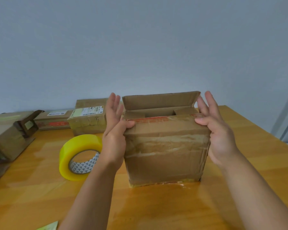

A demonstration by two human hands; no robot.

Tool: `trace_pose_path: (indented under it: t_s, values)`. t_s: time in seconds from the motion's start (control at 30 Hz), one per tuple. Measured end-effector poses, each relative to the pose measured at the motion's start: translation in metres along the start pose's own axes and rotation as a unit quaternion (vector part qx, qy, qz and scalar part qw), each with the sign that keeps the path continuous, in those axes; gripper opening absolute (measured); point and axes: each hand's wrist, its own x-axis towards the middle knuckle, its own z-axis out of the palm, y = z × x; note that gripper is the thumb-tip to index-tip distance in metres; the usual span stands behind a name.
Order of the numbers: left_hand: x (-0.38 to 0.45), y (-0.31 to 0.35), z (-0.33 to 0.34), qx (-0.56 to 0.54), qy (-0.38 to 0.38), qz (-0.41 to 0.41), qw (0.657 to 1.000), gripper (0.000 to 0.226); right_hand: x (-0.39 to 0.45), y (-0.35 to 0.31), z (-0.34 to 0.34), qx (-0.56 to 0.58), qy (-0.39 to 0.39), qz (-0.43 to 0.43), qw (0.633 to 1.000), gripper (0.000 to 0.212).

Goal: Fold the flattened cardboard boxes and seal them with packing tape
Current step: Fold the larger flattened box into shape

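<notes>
I see the cardboard box (166, 150) standing upright on the wooden table (173, 209), toward its right half, with bare tabletop between it and the near edge. Its far flap (160, 100) stands up, and the near flap is folded down over the opening. My left hand (114, 130) lies flat against the box's left wall, fingers straight, thumb pressing the top near corner. My right hand (218, 130) is likewise released, palm just beside the right wall, thumb on the top right corner. Neither hand grasps anything. Just left of my left forearm a yellow tape roll (76, 156) stands tilted on the table, crowding that side. Sealed boxes (86, 120) line the far left edge, and a brown tape dispenser (26, 125) sits on another box (5, 135) at the left edge. The right side of the table lies open to its edge.
</notes>
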Motion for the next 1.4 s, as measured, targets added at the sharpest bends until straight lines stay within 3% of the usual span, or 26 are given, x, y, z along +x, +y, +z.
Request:
trace_pose_path:
  t_s: [0.17, 0.4, 0.63, 0.77, 0.87, 1.17, 1.27, 1.4]
  values:
    - [0.0, 0.0, 0.0, -0.02, -0.017, -0.007, 1.0, 0.057, 0.004, 0.003, -0.001, -0.018, 0.002, -0.024, 1.0, 0.067]
    - [-0.001, 0.001, 0.002, -0.019, 0.007, -0.013, 1.0, 0.031, 0.0, 0.014, 0.001, -0.1, 0.029, -0.097, 0.99, 0.035]
    - [-0.011, -0.008, -0.002, 0.091, -0.023, 0.075, 0.993, 0.036, -0.004, 0.015, -0.002, -0.237, 0.054, -0.149, 0.959, 0.044]
    - [-0.018, -0.012, -0.005, 0.118, -0.043, 0.09, 0.988, 0.042, -0.007, 0.011, -0.007, -0.256, 0.017, -0.161, 0.953, 0.037]
    - [-0.02, -0.013, -0.004, 0.112, -0.036, 0.09, 0.989, 0.044, -0.008, 0.009, -0.01, -0.265, -0.007, -0.161, 0.951, 0.046]
    - [-0.02, -0.013, -0.003, 0.115, -0.016, 0.111, 0.987, 0.039, -0.012, 0.007, 0.0, -0.259, 0.062, -0.185, 0.946, 0.039]
    - [-0.021, -0.012, -0.004, 0.131, -0.021, 0.117, 0.984, 0.037, -0.011, 0.002, -0.003, -0.333, 0.05, -0.212, 0.918, 0.037]
    - [-0.019, -0.011, -0.007, 0.137, -0.028, 0.108, 0.984, 0.036, -0.014, -0.001, -0.003, -0.458, 0.042, -0.288, 0.84, 0.037]
